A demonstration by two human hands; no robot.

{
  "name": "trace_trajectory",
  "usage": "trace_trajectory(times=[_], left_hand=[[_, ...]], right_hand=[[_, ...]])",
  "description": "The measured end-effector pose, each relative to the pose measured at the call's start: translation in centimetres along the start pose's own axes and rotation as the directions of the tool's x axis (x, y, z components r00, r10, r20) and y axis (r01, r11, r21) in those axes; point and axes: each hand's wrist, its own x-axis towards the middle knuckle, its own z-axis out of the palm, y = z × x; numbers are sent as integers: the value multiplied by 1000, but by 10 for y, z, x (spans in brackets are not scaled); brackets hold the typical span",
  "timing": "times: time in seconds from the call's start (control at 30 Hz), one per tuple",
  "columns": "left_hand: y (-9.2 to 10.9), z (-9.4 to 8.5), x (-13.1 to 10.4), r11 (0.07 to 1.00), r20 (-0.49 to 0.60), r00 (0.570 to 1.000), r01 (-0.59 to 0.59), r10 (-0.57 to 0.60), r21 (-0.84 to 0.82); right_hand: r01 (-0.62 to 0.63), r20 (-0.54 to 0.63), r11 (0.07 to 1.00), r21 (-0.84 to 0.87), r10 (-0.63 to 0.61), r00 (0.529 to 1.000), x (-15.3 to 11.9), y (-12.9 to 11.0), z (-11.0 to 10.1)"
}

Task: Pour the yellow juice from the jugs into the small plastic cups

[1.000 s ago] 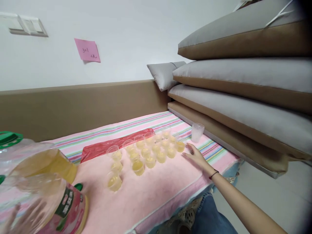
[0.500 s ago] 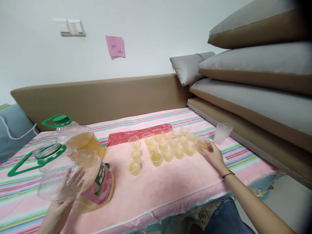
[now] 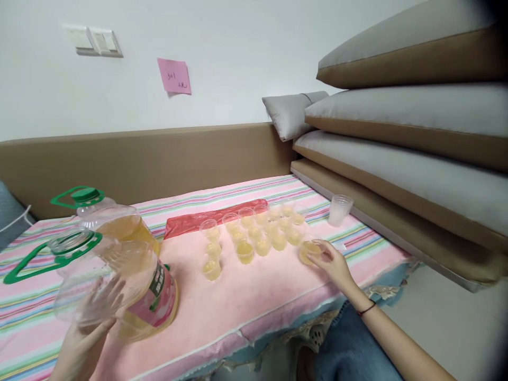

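Note:
My right hand has its fingers round a clear plastic cup of yellow liquid, at the right front of several similar cups in rows. Three more filled cups form a line to their left. At the left, my left hand is spread behind the clear wall of a large bottle with a pink label and green handle, and shows through it. The bottle has an uncapped mouth and some yellow liquid at its bottom. Behind it stands a second large bottle with a green cap.
A stack of nested cups stands at the right. A red plastic bag lies behind the rows. Large grey and brown cushions are piled on the right. A pink and striped cloth covers the surface, its edge towards me.
My right hand has moved the cup nearer to me, away from the row's right end. The view has turned right, so things appear shifted left.

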Motion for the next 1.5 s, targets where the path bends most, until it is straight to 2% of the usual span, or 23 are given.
trace_trajectory(times=[0.17, 0.3, 0.4, 0.53, 0.67, 0.83, 1.07, 1.23, 1.33, 1.43, 1.5], left_hand=[[1, -2, -3, 997, 7, 998, -64, 64, -32], [5, -4, -9, 990, 0, 992, -125, 126, -67], [7, -5, -14, 990, 20, 992, -120, 122, -69], [1, -5, -15, 993, 50, 994, -96, 99, -62], [-12, -5, -4, 996, 99, 992, -81, 83, -25], [-22, -3, 11, 995, 159, 982, -95, 98, -27], [-30, -3, 21, 961, 61, 979, -178, 195, -211], [-29, -16, 25, 933, -3, 974, -218, 227, -287], [-30, -22, 27, 941, -14, 981, -191, 195, -278], [-32, -24, 30, 958, -4, 987, -157, 160, -241], [-34, -26, 32, 966, 8, 990, -132, 137, -221]], right_hand=[[11, 126, 999, 40, -16, 992, -27, -26, 33], [14, 203, 998, 64, -27, 979, -40, -35, 62], [7, 238, 997, 80, -26, 971, -44, -37, 80], [-3, 284, 995, 95, -24, 959, -50, -39, 96], [-10, 321, 996, 83, -17, 947, -53, -38, 102], [-14, 342, 998, 56, -6, 940, -51, -32, 102], [-12, 408, 999, 35, -4, 913, -47, -26, 96], [-40, 431, 999, 27, 24, 902, -41, -15, 72], [-89, 341, 996, 25, 75, 937, -29, -3, 47], [-149, 131, 989, 11, 147, 980, -8, 11, 27], [-172, -10, 985, 10, 172, 985, 9, 19, 22]])
